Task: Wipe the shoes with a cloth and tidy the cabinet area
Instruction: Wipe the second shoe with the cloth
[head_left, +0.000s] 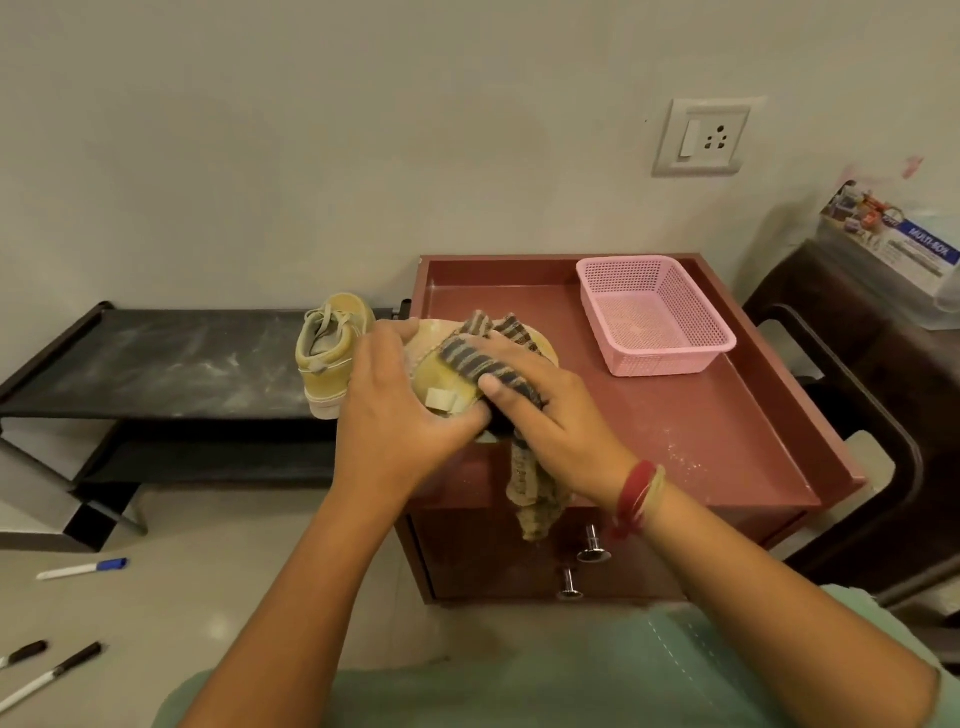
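Left hand (395, 410) is gripping shoe (441, 379), heel nearest, toe away, while right hand (550, 415) is pressing clutched cloth (467, 358) on it.

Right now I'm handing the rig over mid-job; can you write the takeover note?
Left grip holds one yellow shoe at the front left corner of the cabinet top.
Right grip presses the striped cloth onto that shoe, thumb curled round it.
Second shoe stands on the black rack, right end.
Done: wiping of the held shoe is under way.
Left: finish both shoes, then clear the white dust on the rack and cabinet top and the three markers on the floor. The pink basket sits on the cabinet.
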